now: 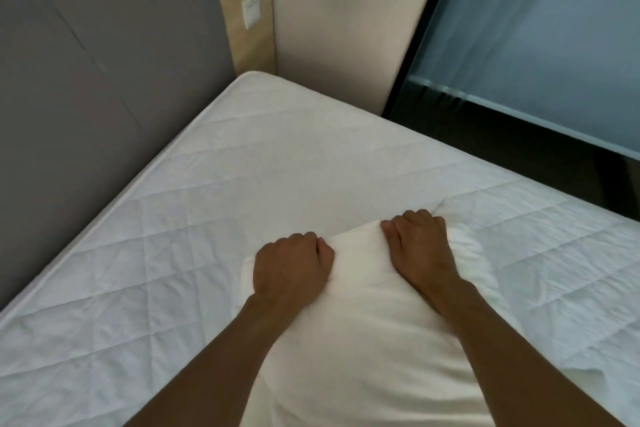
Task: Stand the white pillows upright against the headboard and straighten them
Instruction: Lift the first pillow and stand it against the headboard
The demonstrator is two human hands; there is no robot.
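Left hand (291, 267) and right hand (420, 246), fingers clamped on pillow (363, 340) top edge: lift evenly toward headboard (104, 45).

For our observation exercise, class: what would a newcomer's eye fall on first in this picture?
First, the two bare hands: the left hand and right hand grip the far edge of a white pillow in the lower middle. Around it spreads the quilted white mattress, filling most of the view. Beyond lie the grey headboard at left and a dark-framed glass panel at upper right.
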